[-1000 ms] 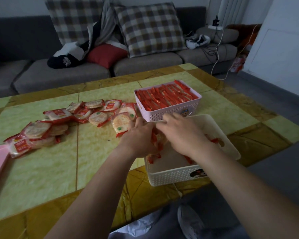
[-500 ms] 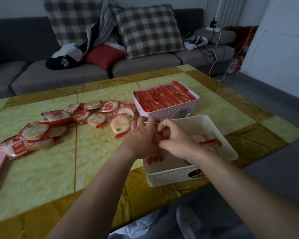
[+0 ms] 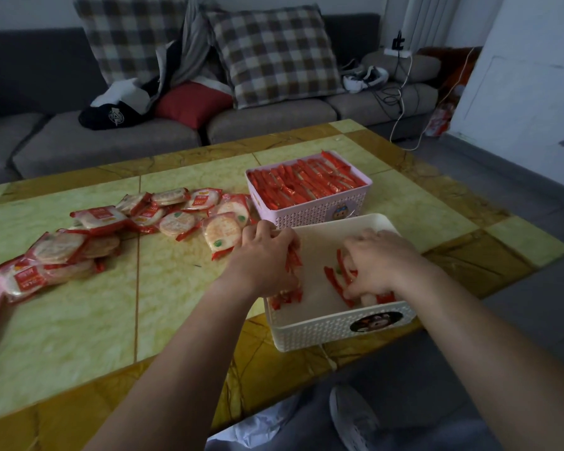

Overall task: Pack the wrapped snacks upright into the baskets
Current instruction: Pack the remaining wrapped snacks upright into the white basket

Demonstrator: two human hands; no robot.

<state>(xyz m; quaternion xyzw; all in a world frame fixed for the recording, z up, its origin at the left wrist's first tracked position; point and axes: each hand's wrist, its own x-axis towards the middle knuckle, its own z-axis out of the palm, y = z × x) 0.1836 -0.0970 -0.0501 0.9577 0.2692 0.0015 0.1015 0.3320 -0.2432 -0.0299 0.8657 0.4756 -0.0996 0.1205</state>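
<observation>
Head view: white basket [image 3: 339, 330] at worktop [image 3: 79, 320] near edge, both hands inside. Left hand [image 3: 264, 258] closed on upright snack packs [image 3: 292, 265] at left wall; right hand [image 3: 375, 265] pressing leaning packs [image 3: 336, 278], long axes front-to-back. Loose pile [image 3: 163, 216] lies left, nearer left hand.

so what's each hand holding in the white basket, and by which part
The left hand grips a bunch of red-wrapped snacks by their upper halves. The right hand presses a few against the white woven basket; its grip is hidden.
</observation>
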